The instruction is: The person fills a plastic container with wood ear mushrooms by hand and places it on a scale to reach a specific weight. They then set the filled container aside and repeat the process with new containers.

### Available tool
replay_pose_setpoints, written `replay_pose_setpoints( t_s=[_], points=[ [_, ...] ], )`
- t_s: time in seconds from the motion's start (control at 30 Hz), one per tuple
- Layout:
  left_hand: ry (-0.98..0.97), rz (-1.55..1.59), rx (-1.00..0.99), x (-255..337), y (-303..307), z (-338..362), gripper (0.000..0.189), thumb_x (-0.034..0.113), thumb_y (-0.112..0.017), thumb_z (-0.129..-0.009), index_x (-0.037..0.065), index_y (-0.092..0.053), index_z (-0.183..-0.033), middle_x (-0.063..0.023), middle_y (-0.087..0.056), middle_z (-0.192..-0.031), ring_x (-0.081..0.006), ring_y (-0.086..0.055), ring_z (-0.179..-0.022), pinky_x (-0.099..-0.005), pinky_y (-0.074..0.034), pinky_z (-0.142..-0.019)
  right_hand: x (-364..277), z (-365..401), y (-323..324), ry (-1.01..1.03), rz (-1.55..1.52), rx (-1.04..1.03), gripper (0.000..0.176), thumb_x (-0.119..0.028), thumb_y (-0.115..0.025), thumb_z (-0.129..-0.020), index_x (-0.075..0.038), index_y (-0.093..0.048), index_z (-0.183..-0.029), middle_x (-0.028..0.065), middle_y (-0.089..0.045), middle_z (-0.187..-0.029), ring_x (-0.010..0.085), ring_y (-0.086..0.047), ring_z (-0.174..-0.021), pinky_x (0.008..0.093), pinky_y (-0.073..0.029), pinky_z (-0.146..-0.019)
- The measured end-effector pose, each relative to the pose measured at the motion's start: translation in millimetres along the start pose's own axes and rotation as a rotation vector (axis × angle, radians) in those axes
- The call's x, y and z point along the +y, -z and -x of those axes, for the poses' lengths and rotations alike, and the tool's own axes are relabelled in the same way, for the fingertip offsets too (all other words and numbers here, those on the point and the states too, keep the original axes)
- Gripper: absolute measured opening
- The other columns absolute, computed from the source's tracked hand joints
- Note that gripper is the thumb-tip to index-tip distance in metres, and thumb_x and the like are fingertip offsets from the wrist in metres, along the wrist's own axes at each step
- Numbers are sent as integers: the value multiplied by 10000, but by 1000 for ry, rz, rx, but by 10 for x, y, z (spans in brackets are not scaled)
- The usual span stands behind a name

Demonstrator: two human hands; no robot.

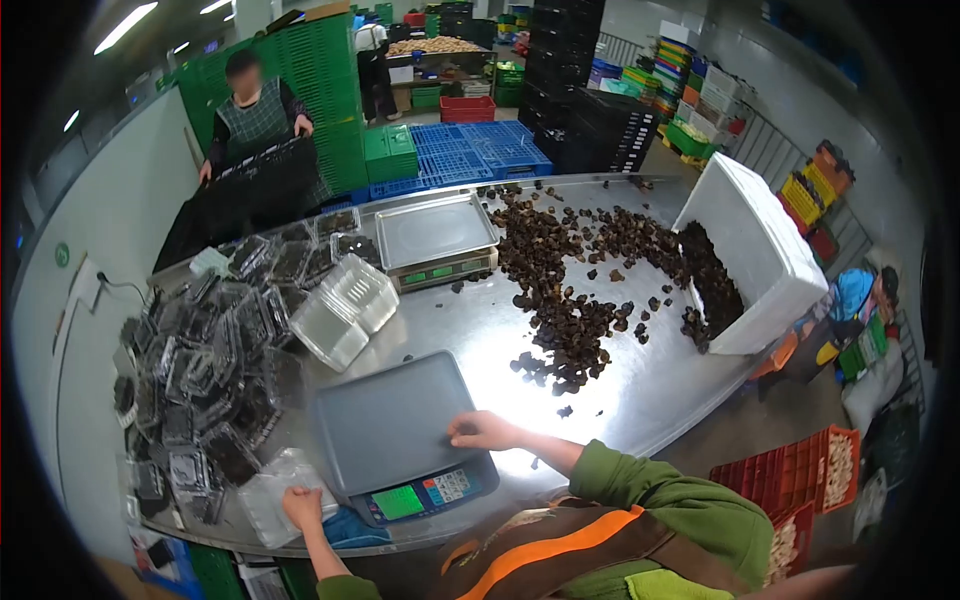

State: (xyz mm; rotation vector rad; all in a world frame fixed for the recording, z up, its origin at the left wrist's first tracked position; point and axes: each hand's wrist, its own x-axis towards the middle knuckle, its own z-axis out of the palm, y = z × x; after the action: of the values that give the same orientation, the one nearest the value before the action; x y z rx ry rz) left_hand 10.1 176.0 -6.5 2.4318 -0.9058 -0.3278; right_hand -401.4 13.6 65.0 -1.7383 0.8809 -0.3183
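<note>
My left hand [302, 508] is at the front edge of the table, its fingers closed at the edge of a clear plastic box [268, 492]. Over the right side of the grey scale plate [385, 420] is my right hand [482, 432], fingers curled in; whatever they may hold is hidden. The digital scale [440, 492] has a lit green display and a keypad. Dark, mushroom-like pieces [560, 330] lie scattered beyond my right hand. Open clear plastic boxes [345, 310] stand behind the scale.
Filled clear boxes [210, 370] are heaped at the left. A second scale [437, 235] stands at the back. A white foam box [750, 260] lies tipped at the right, dark pieces spilling out. Across the table a person [250, 120] holds a black crate [250, 190]. Red crates [770, 470] are on the floor.
</note>
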Motion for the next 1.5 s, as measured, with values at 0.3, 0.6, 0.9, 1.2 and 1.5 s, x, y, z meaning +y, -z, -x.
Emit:
replay_pose_setpoints(
  t_s=[0.3, 0.6, 0.9, 1.2, 1.5],
  points=[
    [-135, 432, 500, 890, 992, 92, 115, 85, -679, -849, 6, -656, -929, -59, -557, -729, -165, -519, -642, -290, -392, -560, 193, 363, -85, -75, -6, 24, 352, -269, -643, -886, -6, -616, -1119, 107, -681, -996, 213, -648, -962, 318, -497, -866],
    [-874, 51, -107, 1831, 103, 640, 165, 56, -639, -856, -11, -655, -1006, -123, -556, -828, -260, -559, -752, -365, -448, -690, 389, 601, -307, 16, 8, 194, 264, -307, -645, -833, -73, -647, -954, 119, -675, -836, 248, -651, -759, 374, -506, -689],
    [-953, 139, -284, 2299, -107, 1054, 414, 39, -712, -798, -2, -589, -1191, -154, -582, -1060, -275, -577, -951, -375, -466, -805, 880, 1415, -101, -245, -125, 452, 311, -211, -705, -753, -36, -654, -1006, 142, -660, -955, 242, -662, -825, 349, -523, -745],
    [-794, 390, -800, 3311, -1404, 1931, 515, 58, -725, -799, 40, -537, -1279, -89, -532, -1194, -158, -553, -915, -264, -475, -710, 1546, 2050, 762, -533, -95, 813, 619, -175, -777, -724, -70, -493, -1264, 186, -436, -1202, 249, -634, -968, 339, -505, -895],
    [-715, 27, -522, 3405, -2851, 1827, 806, 141, -796, -692, 23, -399, -1383, -218, -448, -1257, -356, -478, -1115, -396, -431, -947, 3066, 2739, 2437, -870, 85, 1107, 865, -208, -830, -598, -102, -409, -1347, 221, -404, -1211, 295, -608, -956, 351, -521, -870]
  ],
)
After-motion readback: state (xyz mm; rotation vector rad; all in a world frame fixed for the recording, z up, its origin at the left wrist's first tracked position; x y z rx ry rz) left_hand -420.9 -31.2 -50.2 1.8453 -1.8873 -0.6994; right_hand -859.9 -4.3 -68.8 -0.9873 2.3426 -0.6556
